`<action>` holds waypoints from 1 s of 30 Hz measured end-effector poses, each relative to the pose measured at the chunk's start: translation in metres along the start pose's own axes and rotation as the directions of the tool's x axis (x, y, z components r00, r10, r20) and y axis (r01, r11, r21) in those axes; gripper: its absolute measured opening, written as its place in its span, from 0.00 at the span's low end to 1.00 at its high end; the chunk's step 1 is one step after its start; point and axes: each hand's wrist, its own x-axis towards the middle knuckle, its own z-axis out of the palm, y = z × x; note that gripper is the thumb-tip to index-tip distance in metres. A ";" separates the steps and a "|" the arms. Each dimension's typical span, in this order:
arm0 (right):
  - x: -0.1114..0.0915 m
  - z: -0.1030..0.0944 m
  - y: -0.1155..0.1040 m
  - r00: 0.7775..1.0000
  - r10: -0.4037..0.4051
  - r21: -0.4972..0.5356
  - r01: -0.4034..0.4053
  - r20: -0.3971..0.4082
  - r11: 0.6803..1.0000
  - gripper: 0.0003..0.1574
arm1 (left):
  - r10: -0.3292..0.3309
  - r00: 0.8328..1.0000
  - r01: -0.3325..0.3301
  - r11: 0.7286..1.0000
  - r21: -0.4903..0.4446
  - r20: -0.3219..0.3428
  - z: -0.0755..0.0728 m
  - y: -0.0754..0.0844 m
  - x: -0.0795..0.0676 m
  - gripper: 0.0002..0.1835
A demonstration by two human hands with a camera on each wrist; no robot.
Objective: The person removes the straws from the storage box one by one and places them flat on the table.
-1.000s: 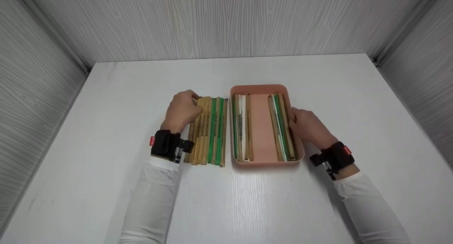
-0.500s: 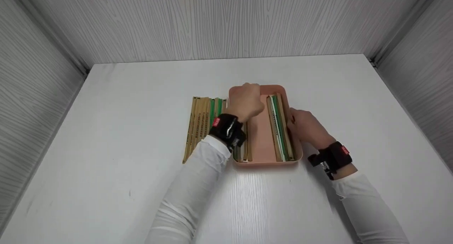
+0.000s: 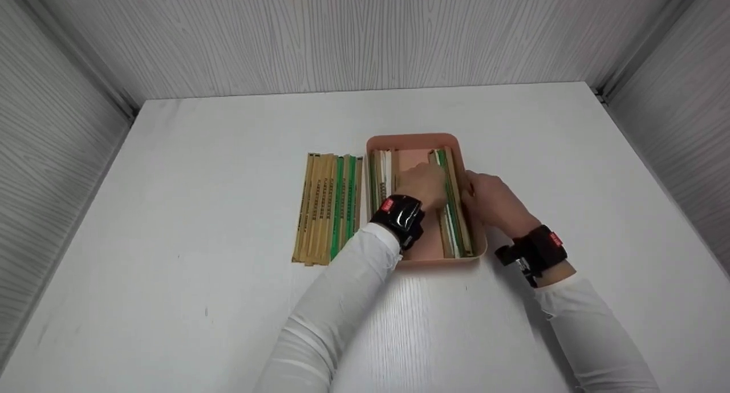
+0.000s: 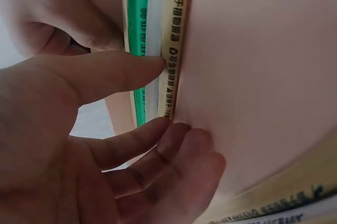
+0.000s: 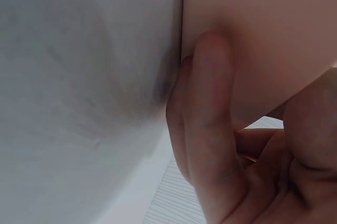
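Observation:
A pink rectangular box [image 3: 436, 261] holds slim paper-wrapped straws in two bundles along its sides. My left hand [image 3: 423, 185] reaches inside, beside the right-hand straws [image 3: 454, 227]. In the left wrist view, thumb and index fingertip touch a kraft-wrapped straw [image 4: 176, 29] at that bundle's inner edge, with a gap between them. White and green wrapped straws [image 4: 138, 19] lie beyond it. The right hand [image 3: 495, 206] grips the box's right wall, which in the right wrist view passes between fingers [image 5: 210, 87] and thumb.
Left of the box, a side-by-side row of kraft and green wrapped straws [image 3: 322, 210] lies on the white table [image 3: 199, 222]. Another bundle [image 3: 385, 165], partly covered by the left arm, lines the box's left side. Grey wood-grain panels [image 3: 365, 39] enclose the table.
My left hand has left the left end of the loose row, crossed over the box's left bundle, and come down at the right bundle. The right hand has stayed on the box.

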 end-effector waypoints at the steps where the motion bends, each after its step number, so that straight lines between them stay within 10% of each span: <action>1: 0.000 0.000 0.000 1.000 -0.001 -0.005 0.001 -0.005 1.000 0.16 | 0.003 1.000 -0.003 1.000 -0.013 -0.009 0.000 -0.001 -0.001 0.12; 30: 0.003 0.001 -0.003 0.998 0.064 0.019 -0.064 0.025 0.998 0.15 | -0.074 0.997 0.072 0.980 -0.188 -0.008 -0.015 -0.019 -0.006 0.07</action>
